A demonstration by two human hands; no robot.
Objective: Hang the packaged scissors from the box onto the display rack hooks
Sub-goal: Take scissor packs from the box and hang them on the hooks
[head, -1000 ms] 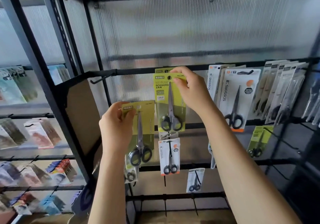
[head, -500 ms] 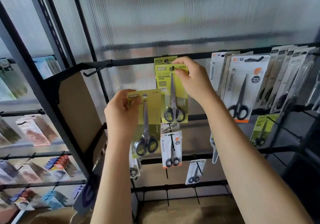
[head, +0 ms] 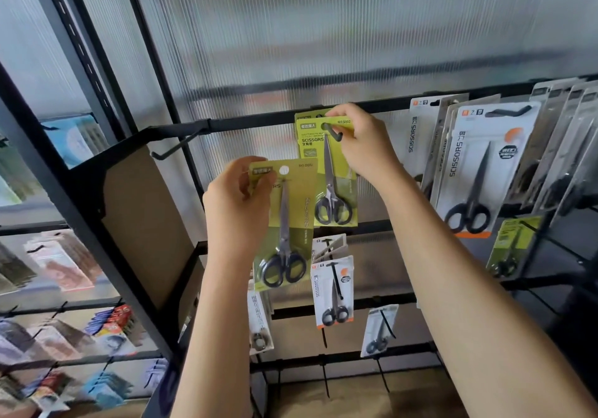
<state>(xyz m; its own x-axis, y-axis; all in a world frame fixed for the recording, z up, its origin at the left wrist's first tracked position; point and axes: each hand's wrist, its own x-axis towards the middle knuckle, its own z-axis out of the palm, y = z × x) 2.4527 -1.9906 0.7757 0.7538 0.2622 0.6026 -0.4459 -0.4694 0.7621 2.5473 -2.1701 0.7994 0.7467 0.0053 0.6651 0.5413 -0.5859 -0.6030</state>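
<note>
Change: both hands sit a little higher against the rack than half a second ago; the hook's tip now shows through the hole of the right-hand pack
Landmark: top black crossbar (head: 420,106) of the display rack; all places below are told from it
Right hand (head: 362,142): just under the crossbar; fingers and thumb curled, pinching the top edge of a green scissors pack (head: 326,171)
Hook (head: 333,132): juts out from the crossbar; its upturned tip pokes through that pack's hole; another green card hangs close behind
Left hand (head: 236,204): lower and to the left of the crossbar; thumb and fingers pinch the top left corner of a second green pack (head: 288,223), which hangs upright, its round hole free of any hook
Empty hook (head: 174,145): on the crossbar's left stretch, bare
White scissors packs (head: 479,171): hanging from the crossbar's right stretch, several deep
Lower rows: smaller scissors cards (head: 331,291) on bars well below the crossbar
</note>
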